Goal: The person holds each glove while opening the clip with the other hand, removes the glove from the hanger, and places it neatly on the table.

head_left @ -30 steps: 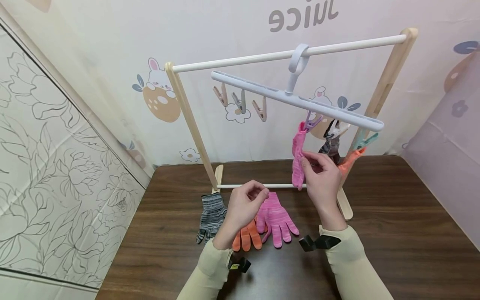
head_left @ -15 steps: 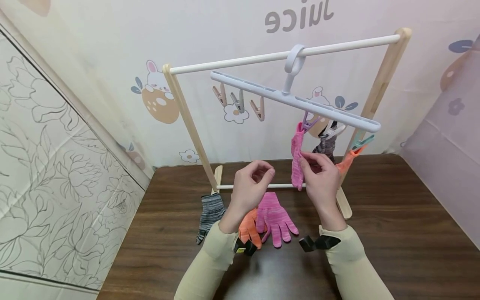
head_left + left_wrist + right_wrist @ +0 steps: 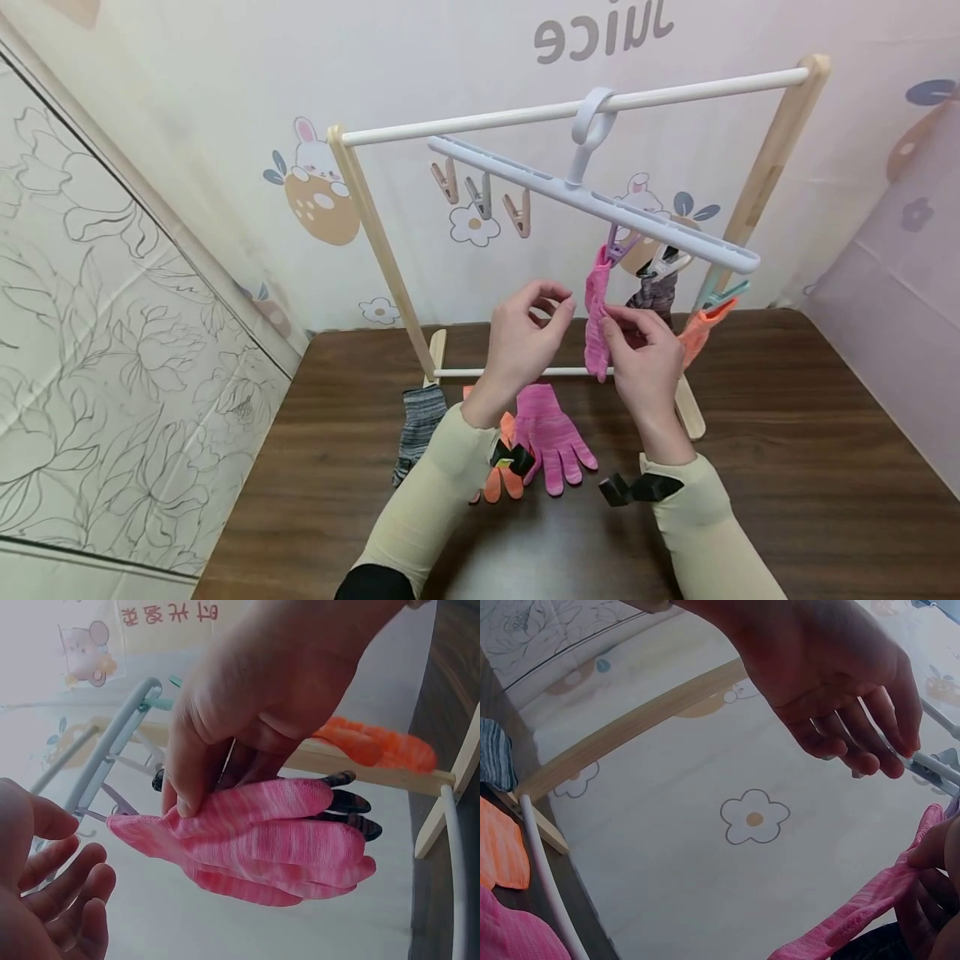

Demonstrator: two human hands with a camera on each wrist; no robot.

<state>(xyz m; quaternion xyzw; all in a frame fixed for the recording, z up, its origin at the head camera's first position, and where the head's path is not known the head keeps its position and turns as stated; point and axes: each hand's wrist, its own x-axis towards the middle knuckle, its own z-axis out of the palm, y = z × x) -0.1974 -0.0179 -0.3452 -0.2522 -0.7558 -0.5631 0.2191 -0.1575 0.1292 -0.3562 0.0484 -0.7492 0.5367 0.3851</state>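
A pink glove (image 3: 596, 321) hangs by its cuff from a purple clothespin (image 3: 617, 250) on the pale blue clip hanger (image 3: 573, 193). My right hand (image 3: 647, 354) pinches its edge between thumb and fingers; the left wrist view shows this grip near the cuff of the pink glove (image 3: 270, 832). Just left of it, my left hand (image 3: 527, 333) is raised with loosely bent fingers and holds nothing. Its fingers (image 3: 847, 739) are apart from the glove in the right wrist view. Beyond my right hand hang a grey-black glove (image 3: 654, 293) and an orange glove (image 3: 705, 332).
The hanger hooks over the white top rod (image 3: 480, 122) of a wooden rack. Several bare clothespins (image 3: 481, 197) dangle at its left end. On the table (image 3: 810, 467) lie another pink glove (image 3: 551, 437), an orange glove (image 3: 504, 483) and a grey striped glove (image 3: 420, 425), partly behind my left forearm.
My left hand has risen from above the table gloves and moved right, towards the hanging pink glove. My right hand keeps its pinch in nearly the same place. The hanger has swung slightly.
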